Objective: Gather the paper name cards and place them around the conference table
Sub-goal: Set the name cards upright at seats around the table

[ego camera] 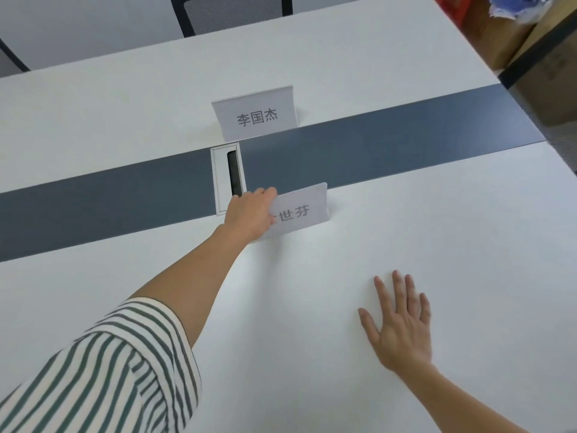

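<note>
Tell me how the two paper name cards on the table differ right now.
The far name card stands free beyond the grey strip, untouched; the near name card sits on this side of the strip, gripped at its left end by the left hand. The far card's print shows whole; the hand covers the start of the near card's print. Both are white folded paper with grey print.

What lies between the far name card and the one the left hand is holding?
In the head view, only the table's dark grey centre strip separates the far name card from the near name card gripped by the left hand.
</note>
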### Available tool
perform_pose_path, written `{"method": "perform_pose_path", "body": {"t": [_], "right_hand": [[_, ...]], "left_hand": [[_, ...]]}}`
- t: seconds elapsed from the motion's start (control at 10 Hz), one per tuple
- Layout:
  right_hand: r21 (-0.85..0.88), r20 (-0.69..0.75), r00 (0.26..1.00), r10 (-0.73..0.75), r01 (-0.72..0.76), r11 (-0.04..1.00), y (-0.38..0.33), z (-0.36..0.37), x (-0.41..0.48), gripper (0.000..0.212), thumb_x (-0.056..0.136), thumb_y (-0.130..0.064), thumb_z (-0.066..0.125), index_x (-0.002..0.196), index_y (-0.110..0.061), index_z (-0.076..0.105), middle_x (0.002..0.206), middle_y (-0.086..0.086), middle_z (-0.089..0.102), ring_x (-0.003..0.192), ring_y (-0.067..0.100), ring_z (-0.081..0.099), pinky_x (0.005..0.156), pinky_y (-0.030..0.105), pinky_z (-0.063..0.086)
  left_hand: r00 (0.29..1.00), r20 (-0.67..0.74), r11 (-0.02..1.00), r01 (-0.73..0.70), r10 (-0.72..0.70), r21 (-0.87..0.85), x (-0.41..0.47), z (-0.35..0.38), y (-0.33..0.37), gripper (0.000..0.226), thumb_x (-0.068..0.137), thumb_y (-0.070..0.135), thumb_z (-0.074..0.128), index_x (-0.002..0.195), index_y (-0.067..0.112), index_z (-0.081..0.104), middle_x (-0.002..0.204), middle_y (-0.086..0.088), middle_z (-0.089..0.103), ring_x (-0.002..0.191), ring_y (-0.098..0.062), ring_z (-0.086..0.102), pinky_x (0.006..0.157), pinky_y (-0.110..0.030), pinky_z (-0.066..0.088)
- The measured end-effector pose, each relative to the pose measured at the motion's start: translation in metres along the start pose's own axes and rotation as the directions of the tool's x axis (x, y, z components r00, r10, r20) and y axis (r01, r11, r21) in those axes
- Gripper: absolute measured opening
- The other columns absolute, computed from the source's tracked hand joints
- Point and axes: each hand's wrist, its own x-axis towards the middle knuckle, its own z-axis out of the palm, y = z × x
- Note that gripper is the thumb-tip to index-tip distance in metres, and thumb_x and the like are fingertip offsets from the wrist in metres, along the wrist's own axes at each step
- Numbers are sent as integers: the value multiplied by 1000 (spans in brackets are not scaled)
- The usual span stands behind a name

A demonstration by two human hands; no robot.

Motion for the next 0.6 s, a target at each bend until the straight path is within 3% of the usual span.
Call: {"method": "perform_pose_path", "body": {"t": [0.2,0.3,0.4,0.5,0.6], "right_hand": [[1,-5,1000,0,0,1000,1,1,1,76,89,-66,9,152,-26,25,162,9,19,151,28,8,118,49,8],[-1,1,1000,-2,2,1000,2,2,0,76,89,-66,9,152,-26,25,162,9,18,151,28,7,118,49,7],[11,-7,1000,-4,4,1000,2,2,0,76,89,-67,9,152,-26,26,162,9,19,151,28,7,119,48,6],[12,-27,1000,-7,7,1000,3,3,-1,77,89,-67,8,152,-26,25,162,9,18,151,27,6,119,47,4],[14,-39,999,-5,6,1000,3,5,0,76,89,-67,10,152,-27,22,163,8,15,151,26,3,119,47,2]], "left_hand": [[999,31,999,-31,31,17,7,-2,3,39,88,31,61,119,17,42,111,-8,59,95,-32,59,69,-37,36],[998,40,998,-47,46,37,2,-1,1,38,88,31,61,119,18,43,112,-6,59,98,-31,58,70,-37,37],[997,58,998,-45,42,41,1,1,1,38,87,32,61,119,20,43,113,-6,59,100,-30,57,74,-38,38],[998,63,997,-33,28,75,0,2,1,49,86,36,62,128,21,41,123,-8,54,111,-30,51,88,-43,40],[999,-37,997,-17,19,69,-12,-1,4,63,84,38,63,138,20,36,136,-9,45,124,-30,41,100,-43,34]]}}
